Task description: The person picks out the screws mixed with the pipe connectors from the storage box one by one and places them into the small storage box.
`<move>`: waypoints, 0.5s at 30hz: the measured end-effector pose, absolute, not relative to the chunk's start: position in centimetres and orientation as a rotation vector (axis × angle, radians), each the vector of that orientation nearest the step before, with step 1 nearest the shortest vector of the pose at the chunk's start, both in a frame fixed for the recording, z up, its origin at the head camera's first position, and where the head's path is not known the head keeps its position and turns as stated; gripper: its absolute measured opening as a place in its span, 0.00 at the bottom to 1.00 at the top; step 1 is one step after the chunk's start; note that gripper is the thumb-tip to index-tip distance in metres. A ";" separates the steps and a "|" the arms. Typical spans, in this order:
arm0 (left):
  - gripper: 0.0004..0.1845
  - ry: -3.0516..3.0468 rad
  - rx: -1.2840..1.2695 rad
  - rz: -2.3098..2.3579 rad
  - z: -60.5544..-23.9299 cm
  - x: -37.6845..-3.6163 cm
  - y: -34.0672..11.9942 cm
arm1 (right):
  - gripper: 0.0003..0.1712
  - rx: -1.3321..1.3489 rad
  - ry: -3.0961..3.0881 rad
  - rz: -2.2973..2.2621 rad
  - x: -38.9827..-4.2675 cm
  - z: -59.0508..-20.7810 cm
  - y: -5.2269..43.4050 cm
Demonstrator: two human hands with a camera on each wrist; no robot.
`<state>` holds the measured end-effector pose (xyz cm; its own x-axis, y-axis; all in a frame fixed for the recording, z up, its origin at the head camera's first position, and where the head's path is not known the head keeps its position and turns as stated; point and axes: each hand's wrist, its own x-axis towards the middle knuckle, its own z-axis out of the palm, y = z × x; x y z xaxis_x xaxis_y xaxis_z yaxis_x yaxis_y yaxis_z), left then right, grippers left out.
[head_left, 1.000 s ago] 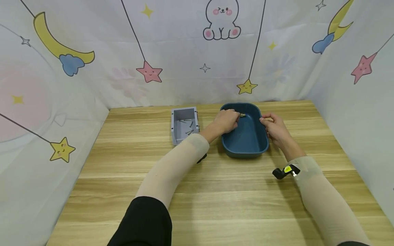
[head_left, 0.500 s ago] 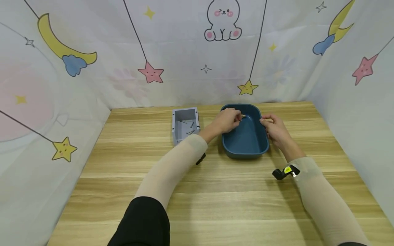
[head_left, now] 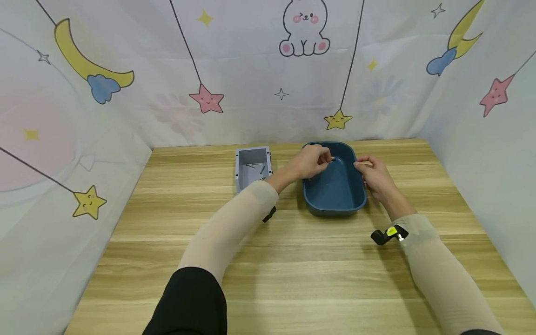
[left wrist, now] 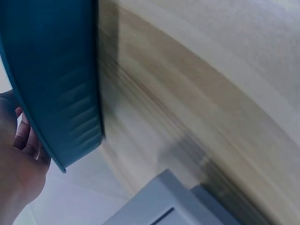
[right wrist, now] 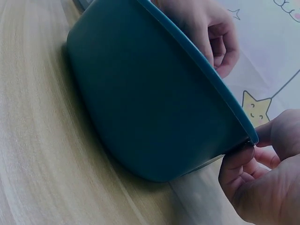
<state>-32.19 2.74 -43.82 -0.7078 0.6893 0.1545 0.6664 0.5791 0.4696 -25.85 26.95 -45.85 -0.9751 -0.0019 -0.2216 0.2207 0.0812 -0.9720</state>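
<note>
A blue plastic basin (head_left: 335, 197) stands at the back of the table, right of centre. My right hand (head_left: 376, 177) pinches its right rim between thumb and fingers, as the right wrist view shows. My left hand (head_left: 311, 163) reaches over the left rim into the basin with bent fingers pointing down. The basin wall hides its fingertips in the right wrist view, so whether they hold anything cannot be told. A small brass-coloured piece (head_left: 332, 158) shows just beyond the left fingers, inside the basin; its kind is too small to make out.
Left of the basin stands a grey open box (head_left: 253, 150) with several screws (head_left: 262, 170) lying in it. My left forearm covers its front corner. Behind the wooden table (head_left: 310, 270) hangs a white cloth (head_left: 251, 70) printed with stars and moons, which also hangs along both sides.
My left hand has shifted slightly up and right within the basin, its forearm swinging a little left. The right hand keeps its pinch on the rim.
</note>
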 end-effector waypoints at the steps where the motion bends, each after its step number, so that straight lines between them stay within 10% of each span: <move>1: 0.06 2.749 1.188 0.792 -43.7 -32.1 2.7 | 0.15 0.222 2.180 -2.011 -25.9 -45.9 27.0; 15: 0.04 2.693 1.260 0.833 -41.7 -30.6 2.0 | 0.23 0.218 2.225 -1.922 -25.6 -45.0 26.9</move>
<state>-30.58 2.05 -41.66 -0.6658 0.7258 0.1729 0.6967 0.5219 0.4922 -25.57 26.94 -44.97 -0.9706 -0.0145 -0.2404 0.2357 0.1470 -0.9606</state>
